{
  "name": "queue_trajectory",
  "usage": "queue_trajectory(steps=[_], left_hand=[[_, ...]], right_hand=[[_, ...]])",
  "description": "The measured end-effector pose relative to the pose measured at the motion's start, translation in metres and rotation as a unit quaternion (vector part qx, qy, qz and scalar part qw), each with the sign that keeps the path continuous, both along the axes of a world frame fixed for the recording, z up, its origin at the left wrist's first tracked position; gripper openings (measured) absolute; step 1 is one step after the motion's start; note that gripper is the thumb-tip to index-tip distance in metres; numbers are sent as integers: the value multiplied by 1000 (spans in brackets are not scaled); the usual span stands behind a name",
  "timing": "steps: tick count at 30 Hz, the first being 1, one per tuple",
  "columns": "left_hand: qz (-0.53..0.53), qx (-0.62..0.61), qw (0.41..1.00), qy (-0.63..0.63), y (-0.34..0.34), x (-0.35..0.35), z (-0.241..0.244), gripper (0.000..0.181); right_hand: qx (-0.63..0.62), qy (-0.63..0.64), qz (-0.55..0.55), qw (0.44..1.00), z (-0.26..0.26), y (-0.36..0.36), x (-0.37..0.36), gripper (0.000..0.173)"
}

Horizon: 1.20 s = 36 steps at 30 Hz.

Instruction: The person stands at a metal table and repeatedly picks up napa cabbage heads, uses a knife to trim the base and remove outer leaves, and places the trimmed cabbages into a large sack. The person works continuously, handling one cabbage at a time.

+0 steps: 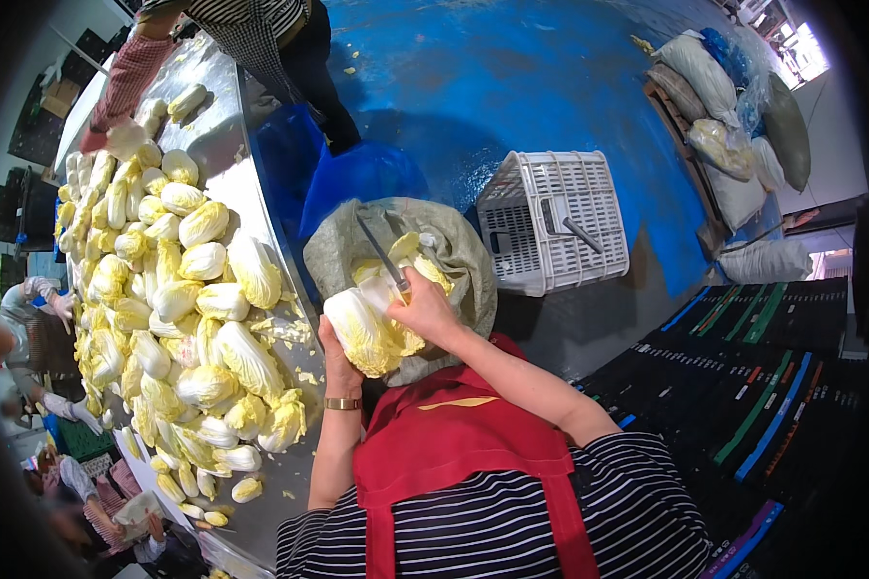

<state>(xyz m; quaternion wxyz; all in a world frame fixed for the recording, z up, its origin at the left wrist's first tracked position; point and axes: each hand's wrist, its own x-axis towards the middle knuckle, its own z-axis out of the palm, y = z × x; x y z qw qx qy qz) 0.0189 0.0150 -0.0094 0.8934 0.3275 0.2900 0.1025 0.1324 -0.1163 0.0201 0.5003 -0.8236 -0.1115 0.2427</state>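
My left hand [342,358] holds a napa cabbage [362,333] from its left side, above a woven sack. My right hand [427,307] grips a knife [381,250] by its handle, the blade pointing up and to the left. The thumb of that hand is at a pale leaf beside the cabbage. Beneath both hands the open woven sack [333,239] holds loose yellow and white cabbage leaves [407,246]. Left of me, a large heap of napa cabbages [177,300] lies on a metal table [224,155], with loose leaf scraps near its edge.
A white plastic crate [576,217] lies tipped on the blue floor [442,58]. Black stacked crates [760,362] stand at the right, filled sacks [702,87] at the upper right. A co-worker's sleeve [130,76] reaches over the table's far end; other people stand along its left side.
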Motion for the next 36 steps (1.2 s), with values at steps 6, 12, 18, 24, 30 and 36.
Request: queue_trajectory(steps=[6,12,18,24,30,36], left_hand=[[-51,-49,998,-5,11,0,-4,56],[-70,18,995,64,20,1,9,55],[-58,31,998,19,31,8,14,65],[-52,117,991,33,64,41,15,69],[-128,204,963,119,81,107,-7,88],[-223,378,872,217,103,122,-74,97]], right_hand=[[-47,-38,-14,998,-12,1,4,35],[-33,-55,-10,998,-49,14,7,36],[-142,12,-27,989,-88,4,30,43],[-99,-26,49,994,-114,-13,20,59],[-210,-71,38,974,-137,-49,45,34],[-332,-97,72,936,-117,-65,39,30]])
